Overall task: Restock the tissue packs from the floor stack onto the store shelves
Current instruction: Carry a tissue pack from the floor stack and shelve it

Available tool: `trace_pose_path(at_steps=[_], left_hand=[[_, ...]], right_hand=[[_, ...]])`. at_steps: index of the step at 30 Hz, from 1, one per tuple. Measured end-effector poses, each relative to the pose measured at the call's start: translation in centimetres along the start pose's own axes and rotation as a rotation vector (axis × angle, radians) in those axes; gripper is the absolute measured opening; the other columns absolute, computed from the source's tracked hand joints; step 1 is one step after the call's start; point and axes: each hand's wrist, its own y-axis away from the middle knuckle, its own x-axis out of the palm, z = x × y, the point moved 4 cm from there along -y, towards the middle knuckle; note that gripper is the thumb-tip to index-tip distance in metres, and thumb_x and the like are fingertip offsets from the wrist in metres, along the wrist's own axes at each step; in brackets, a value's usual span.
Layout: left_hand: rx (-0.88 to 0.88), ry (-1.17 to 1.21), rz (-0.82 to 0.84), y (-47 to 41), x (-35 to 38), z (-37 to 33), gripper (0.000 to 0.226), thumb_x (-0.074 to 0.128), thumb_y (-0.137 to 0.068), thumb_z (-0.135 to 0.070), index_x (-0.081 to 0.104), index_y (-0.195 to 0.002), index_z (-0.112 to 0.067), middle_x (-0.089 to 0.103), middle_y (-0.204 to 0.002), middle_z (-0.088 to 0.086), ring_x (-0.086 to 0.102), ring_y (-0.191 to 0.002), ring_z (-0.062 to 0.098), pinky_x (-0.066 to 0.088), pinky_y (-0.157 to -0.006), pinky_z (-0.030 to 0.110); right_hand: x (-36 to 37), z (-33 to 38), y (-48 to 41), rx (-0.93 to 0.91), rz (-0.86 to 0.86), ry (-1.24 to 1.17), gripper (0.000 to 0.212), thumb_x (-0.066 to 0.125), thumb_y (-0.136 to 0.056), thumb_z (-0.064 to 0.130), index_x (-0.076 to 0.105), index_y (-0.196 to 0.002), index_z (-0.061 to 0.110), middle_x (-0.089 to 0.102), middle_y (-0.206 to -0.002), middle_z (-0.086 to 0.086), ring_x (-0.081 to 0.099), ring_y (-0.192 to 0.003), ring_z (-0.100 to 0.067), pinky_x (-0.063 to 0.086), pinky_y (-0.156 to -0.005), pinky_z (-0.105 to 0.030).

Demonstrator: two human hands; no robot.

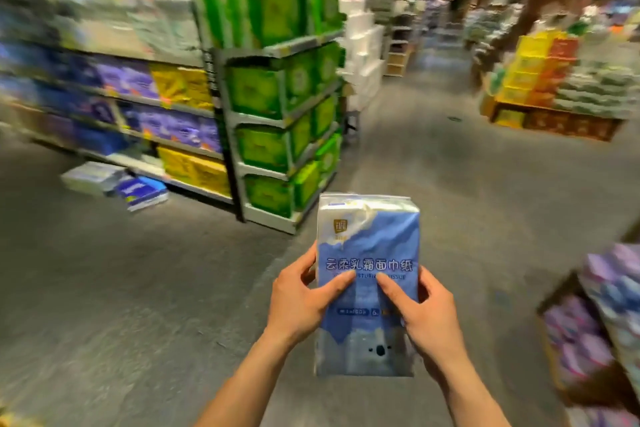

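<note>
I hold a blue and white tissue pack (pixel 369 243) upright in front of me with both hands. My left hand (pixel 298 302) grips its left edge with the thumb laid across the front. My right hand (pixel 420 315) grips the right edge the same way. The pack has Chinese lettering and a small koala drawn near its bottom. A few tissue packs (pixel 114 182) lie on the floor at the left, by the foot of the store shelves (pixel 180 107). Those shelves carry purple, blue and yellow packs.
A shelf end (pixel 284 121) stacked with green packs stands straight ahead. The grey aisle floor (pixel 433 166) runs past it on the right. A yellow and orange display (pixel 547 87) stands far right. Purple packs on a rack (pixel 595 322) fill the near right edge.
</note>
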Motion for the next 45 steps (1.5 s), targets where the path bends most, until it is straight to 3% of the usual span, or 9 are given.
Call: trace_pose_path(at_steps=[2, 7, 14, 19, 25, 32, 35, 39, 45], left_hand=[[0.018, -0.017, -0.132, -4.1, -4.1, -0.7, 0.043, 0.084, -0.079, -0.026, 0.07, -0.119, -0.024, 0.076, -0.107, -0.01, 0.072, -0.101, 0.011, 0.058, -0.09, 0.044], [0.066, -0.032, -0.424, -12.9, -14.7, -3.2, 0.043, 0.085, -0.076, -0.029, 0.07, -0.116, -0.024, 0.076, -0.103, -0.012, 0.072, -0.098, 0.008, 0.058, -0.089, 0.041], [0.262, -0.07, -0.576, -25.9, -30.0, -7.8, 0.047, 0.082, -0.074, -0.031, 0.069, -0.118, -0.019, 0.077, -0.101, -0.009, 0.073, -0.092, 0.011, 0.059, -0.075, 0.028], [0.382, -0.162, -0.56, -37.5, -41.4, -11.7, 0.044, 0.081, -0.078, -0.028, 0.068, -0.12, -0.021, 0.076, -0.104, -0.009, 0.073, -0.095, 0.012, 0.061, -0.079, 0.034], [0.472, -0.279, -0.516, -53.0, -52.4, -15.9, 0.045, 0.084, -0.076, -0.036, 0.069, -0.119, -0.031, 0.075, -0.104, -0.014, 0.072, -0.096, 0.009, 0.06, -0.082, 0.038], [0.528, -0.265, -0.491, -72.1, -63.3, -13.2, 0.037, 0.084, -0.076, -0.039, 0.072, -0.111, -0.035, 0.076, -0.101, -0.012, 0.073, -0.092, 0.013, 0.061, -0.08, 0.045], [0.556, -0.245, -0.486, -81.1, -68.0, -12.2, 0.037, 0.083, -0.076, -0.036, 0.071, -0.112, -0.033, 0.076, -0.102, -0.012, 0.073, -0.092, 0.012, 0.061, -0.079, 0.043], [0.575, -0.225, -0.503, -92.3, -74.9, -12.6, 0.053, 0.079, -0.064, -0.057, 0.071, -0.112, -0.035, 0.076, -0.103, -0.013, 0.073, -0.095, 0.013, 0.061, -0.079, 0.041], [0.619, -0.251, -0.51, -106.5, -85.6, -12.5, 0.043, 0.082, -0.073, -0.051, 0.07, -0.111, -0.036, 0.074, -0.1, -0.021, 0.072, -0.092, 0.006, 0.061, -0.079, 0.035]], right_hand=[[4.9, 2.3, -5.5, -0.055, 0.114, -0.018, 0.043, 0.085, -0.068, 0.051, 0.074, -0.1, 0.025, 0.078, -0.094, 0.011, 0.074, -0.09, -0.011, 0.06, -0.082, -0.042], [17.9, 8.7, -16.7, -0.18, 0.376, -0.103, 0.023, 0.082, -0.082, 0.022, 0.073, -0.103, 0.021, 0.078, -0.097, 0.007, 0.074, -0.092, -0.013, 0.061, -0.079, -0.037], [36.2, 17.9, -29.2, -0.373, 0.557, -0.199, 0.028, 0.08, -0.083, 0.024, 0.072, -0.109, 0.018, 0.078, -0.102, 0.004, 0.075, -0.094, -0.017, 0.062, -0.075, -0.038], [48.5, 25.0, -38.2, -0.464, 0.575, -0.285, 0.042, 0.08, -0.078, 0.034, 0.07, -0.114, 0.015, 0.078, -0.105, 0.004, 0.075, -0.095, -0.015, 0.062, -0.077, -0.043], [60.4, 31.7, -50.2, -0.503, 0.51, -0.339, 0.051, 0.08, -0.069, 0.041, 0.068, -0.114, 0.018, 0.077, -0.104, 0.008, 0.075, -0.091, -0.012, 0.062, -0.075, -0.033], [74.1, 34.5, -66.3, -0.608, 0.442, -0.286, 0.05, 0.079, -0.068, 0.047, 0.07, -0.11, 0.023, 0.077, -0.101, 0.011, 0.075, -0.09, -0.008, 0.06, -0.07, -0.027], [80.3, 36.0, -73.8, -0.661, 0.416, -0.263, 0.052, 0.08, -0.067, 0.051, 0.069, -0.113, 0.028, 0.077, -0.102, 0.014, 0.074, -0.093, -0.007, 0.061, -0.077, -0.036], [88.5, 40.0, -83.1, -0.702, 0.416, -0.24, 0.047, 0.084, -0.076, 0.037, 0.066, -0.119, 0.028, 0.077, -0.105, 0.013, 0.074, -0.094, -0.009, 0.063, -0.077, -0.037], [100.5, 44.7, -94.2, -0.773, 0.409, -0.198, 0.05, 0.083, -0.078, 0.029, 0.064, -0.124, 0.024, 0.077, -0.104, 0.007, 0.075, -0.093, -0.012, 0.063, -0.071, -0.035]])
